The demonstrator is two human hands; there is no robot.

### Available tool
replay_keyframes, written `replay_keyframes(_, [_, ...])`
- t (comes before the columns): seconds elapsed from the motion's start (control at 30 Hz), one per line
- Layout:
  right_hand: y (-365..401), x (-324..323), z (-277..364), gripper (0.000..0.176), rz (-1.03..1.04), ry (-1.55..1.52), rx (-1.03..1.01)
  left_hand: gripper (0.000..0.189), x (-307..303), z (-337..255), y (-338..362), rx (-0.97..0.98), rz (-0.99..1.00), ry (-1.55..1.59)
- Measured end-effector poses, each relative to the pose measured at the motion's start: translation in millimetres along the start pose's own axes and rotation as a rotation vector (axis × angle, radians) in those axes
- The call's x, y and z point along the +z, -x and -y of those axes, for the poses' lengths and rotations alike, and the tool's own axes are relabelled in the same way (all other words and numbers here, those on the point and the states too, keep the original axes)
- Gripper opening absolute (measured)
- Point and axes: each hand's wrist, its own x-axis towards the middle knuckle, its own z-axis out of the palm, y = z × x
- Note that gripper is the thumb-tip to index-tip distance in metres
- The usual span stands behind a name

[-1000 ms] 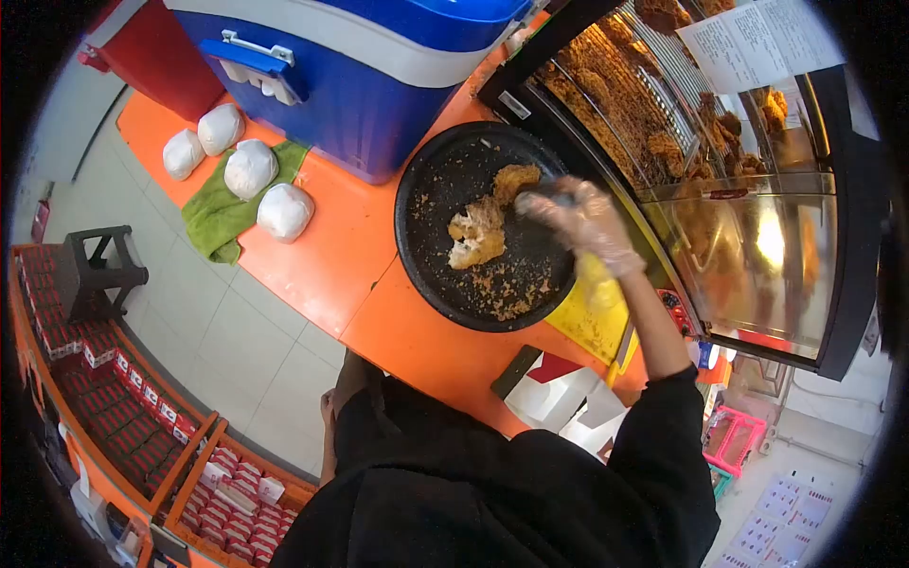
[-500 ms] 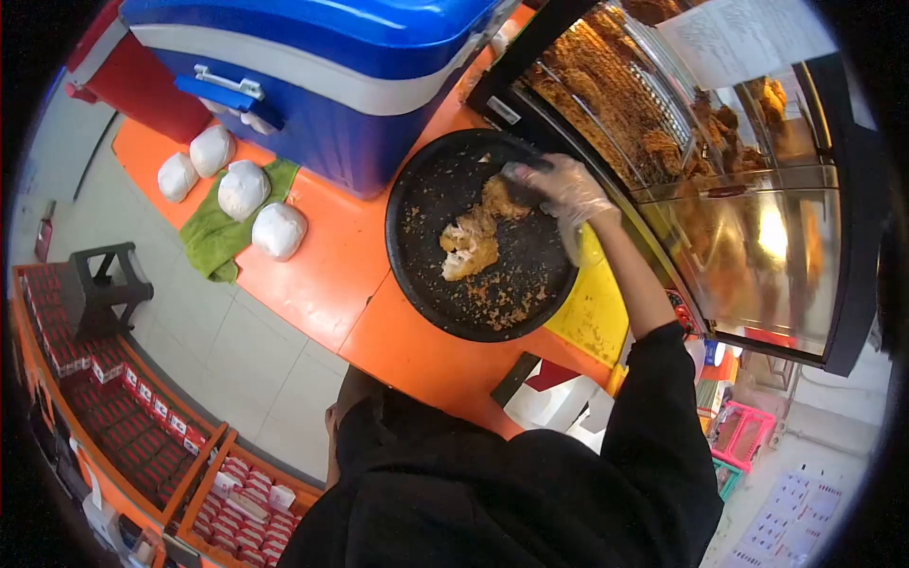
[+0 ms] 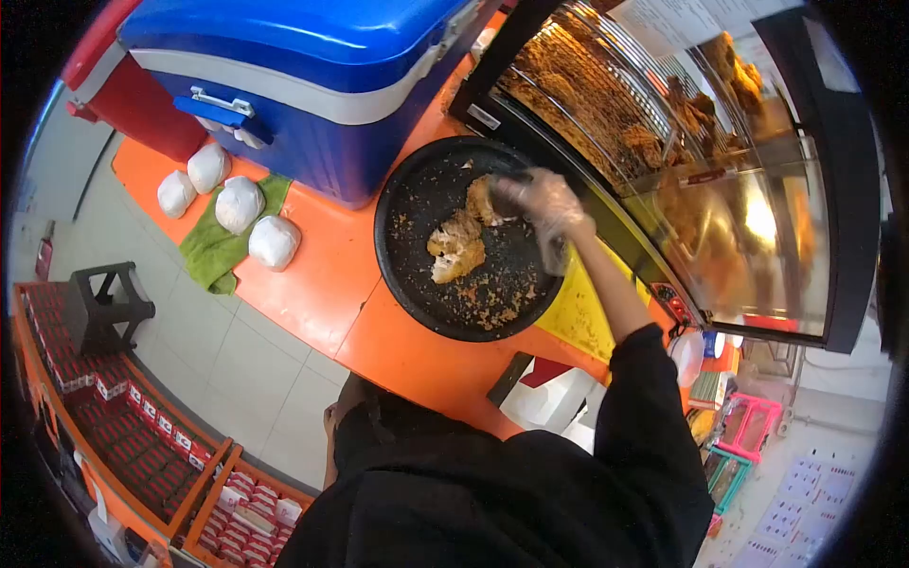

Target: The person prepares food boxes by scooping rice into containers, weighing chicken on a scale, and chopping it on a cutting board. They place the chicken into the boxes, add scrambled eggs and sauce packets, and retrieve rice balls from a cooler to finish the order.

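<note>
My right hand [image 3: 551, 208], in a clear plastic glove, is over the right side of a wide black mortar [image 3: 400, 293]. Its fingers are closed round a dark pestle [image 3: 511, 192], smeared by motion, beside the fried chicken [image 3: 457, 248]. The chicken lies in torn, breaded pieces with pale meat showing. Crumbs [image 3: 492, 308] are scattered over the mortar's floor. Of my left hand [image 3: 329, 417] only a sliver shows low at my left side; its fingers are hidden.
A blue cooler box [image 3: 275, 104] and a red one [image 3: 142, 114] stand on the orange table [image 3: 322, 270]. Several white wrapped bundles [image 3: 275, 243] sit around a green cloth [image 3: 210, 251]. At right stands a glass display case [image 3: 701, 189] of fried chicken, with a yellow board [image 3: 579, 317] nearby.
My right hand and the pestle have shifted slightly within the mortar, now blurred. The whole view has moved a little; the chicken lies much as before.
</note>
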Motion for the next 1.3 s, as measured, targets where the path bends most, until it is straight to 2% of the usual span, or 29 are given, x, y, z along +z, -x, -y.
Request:
replay_keyframes(0.03, [-3.0, -23.7, 2.3, 0.078, 0.069, -0.127, 0.078, 0.025, 0.2, -3.0, -2.0, 0.009, 0.003, 0.000])
replay_keyframes(0.1, [24.5, -76.3, 39.6, 0.072, -0.044, -0.233, 0.140, 0.026, 2.1, -4.4, -2.2, 0.011, 0.005, 0.003])
replay_keyframes(0.17, [54.4, -112.1, 73.6, 0.064, -0.168, -0.253, 0.008, 0.026, 1.1, -2.9, -2.0, 0.004, 0.004, -0.006])
replay_keyframes(0.2, [46.6, -93.2, 65.0, 0.062, -0.373, -0.057, 0.044, 0.026, 0.7, -3.2, 1.5, -0.002, 0.002, -0.011])
replay_keyframes(0.23, [36.8, -65.6, 58.5, 0.062, -0.374, -0.059, 0.043, 0.026, 1.6, -4.3, 4.4, -0.007, 0.000, -0.011])
replay_keyframes(0.3, [20.4, -10.7, 48.3, 0.063, -0.200, 0.094, 0.059, 0.026, 0.5, 4.0, 11.5, -0.024, -0.005, -0.016])
replay_keyframes(0.33, [21.3, 1.6, 41.2, 0.063, -0.192, 0.088, 0.064, 0.026, -1.7, 8.0, 15.8, -0.031, -0.005, -0.021])
replay_keyframes(0.4, [0.7, 9.9, 34.0, 0.065, -0.042, 0.073, 0.033, 0.026, -0.4, 9.0, 17.0, -0.034, 0.001, -0.029])
replay_keyframes(0.5, [6.1, -1.5, -16.6, 0.069, -0.151, -0.275, 0.073, 0.026, -0.4, 7.6, 15.8, -0.030, 0.013, -0.041])
replay_keyframes(0.53, [14.1, -10.0, -24.6, 0.069, -0.161, -0.269, 0.065, 0.026, 1.7, 5.2, 14.1, -0.030, 0.016, -0.038])
replay_keyframes(0.6, [46.4, -14.3, -34.2, 0.066, 0.057, -0.286, 0.174, 0.026, 2.4, 4.6, 11.3, -0.031, 0.021, -0.046])
replay_keyframes(0.73, [80.9, 36.0, -64.6, 0.067, 0.094, -0.372, 0.090, 0.027, 7.4, -9.8, -0.9, -0.020, 0.042, -0.055])
replay_keyframes(0.8, [84.2, 59.7, -81.4, 0.060, -0.138, -0.235, 0.063, 0.027, 9.1, -16.7, -7.4, -0.002, 0.052, -0.061])
replay_keyframes(0.83, [85.5, 54.5, -79.0, 0.060, -0.149, -0.244, 0.073, 0.027, 8.7, -23.2, -11.0, 0.004, 0.061, -0.068])
replay_keyframes(0.9, [84.6, 30.8, -65.9, 0.059, 0.008, 0.148, 0.157, 0.027, 9.0, -32.4, -19.3, 0.014, 0.080, -0.078])
replay_keyframes(0.93, [79.8, 29.2, -65.0, 0.059, -0.003, 0.145, 0.168, 0.027, 9.3, -36.7, -23.2, 0.019, 0.089, -0.086])
replay_keyframes(1.0, [66.2, 29.6, -58.4, 0.059, -0.297, 0.325, -0.098, 0.027, 7.3, -43.4, -27.8, 0.018, 0.111, -0.102])
replay_keyframes(1.07, [48.9, 1.9, -4.5, 0.065, -0.175, -0.014, -0.123, 0.027, 5.4, -49.4, -31.0, 0.011, 0.130, -0.120])
replay_keyframes(1.13, [21.5, 10.0, 34.9, 0.079, -0.035, -0.176, 0.116, 0.027, 2.9, -55.4, -35.4, 0.012, 0.152, -0.141])
replay_keyframes(1.2, [-14.0, 45.3, 38.0, 0.089, 0.173, 0.031, 0.165, 0.027, 1.3, -58.6, -39.3, 0.014, 0.172, -0.164])
replay_keyframes(1.23, [-23.5, 65.0, 33.9, 0.089, 0.174, 0.016, 0.183, 0.027, -1.9, -59.0, -40.6, 0.016, 0.185, -0.178])
replay_keyframes(1.3, [-31.8, 94.8, 21.3, 0.079, -0.023, 0.094, 0.119, 0.028, -5.0, -59.0, -45.0, 0.027, 0.206, -0.202])
